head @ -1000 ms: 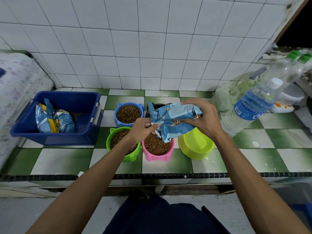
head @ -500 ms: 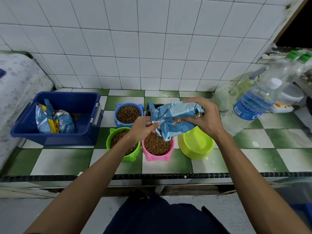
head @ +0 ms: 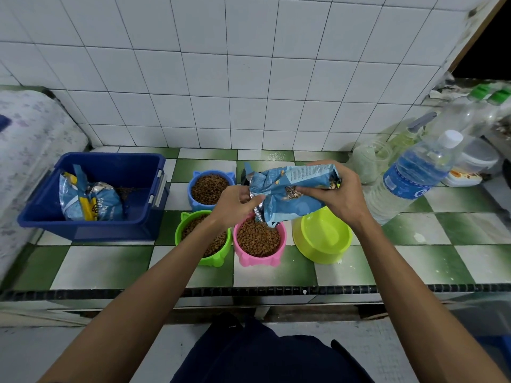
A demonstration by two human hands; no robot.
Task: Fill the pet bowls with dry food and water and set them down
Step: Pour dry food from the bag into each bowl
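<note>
Tipping over a pink bowl, a crumpled blue food bag is gripped in both hands above a green-and-white tiled counter. The right hand wraps its fingers round the upper, folded end of the bag, while the left hand pinches the torn, silver-lined mouth, which points down and hangs just over the far rim of the pink bowl. That bowl is heaped with brown kibble.

Touching its left side stands a green bowl, also holding kibble and partly hidden beneath the left forearm. Behind the pair sits a blue bowl, filled with the same dry food. A dark object shows just behind the bag; what it is cannot be made out. To the right of the pink bowl, just beside it, a larger yellow-green bowl lies under the right wrist; whether it holds anything cannot be told.

Further right, a clear water bottle with a blue label and white cap leans across the view, near a cluster of other bottles and jars against the wall. On the far left of the counter, well apart from the bowls, a dark blue plastic bin contains a second opened blue bag with yellow markings. White wall tiles rise behind the counter.
</note>
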